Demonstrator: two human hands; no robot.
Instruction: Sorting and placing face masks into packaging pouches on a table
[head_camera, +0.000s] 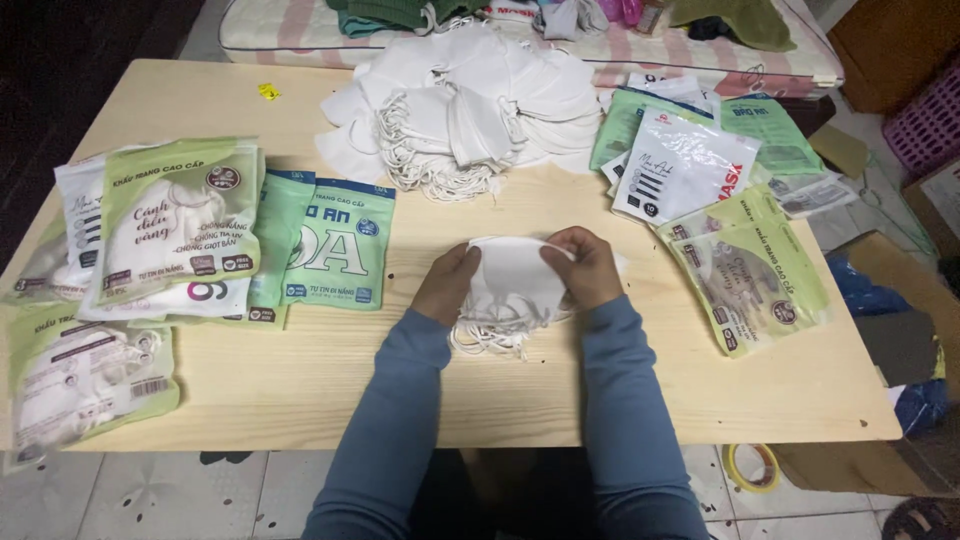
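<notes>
Head view: a pale wooden tabletop (300, 380) stands on a tiled floor, with a striped mattress (300, 30) beyond its far edge. At the middle of the tabletop, the left hand (447, 285) and right hand (588, 266) are both closed on a small stack of white masks (512, 285), one on each side; the ear loops (490, 335) hang onto the wood beneath. A large loose heap of white masks (470, 105) lies at the far edge. Green and white packets (180, 225) are spread on the left side, with more packets (750, 270) on the right. A tape roll (752, 466) lies on the floor just past the near right corner.
</notes>
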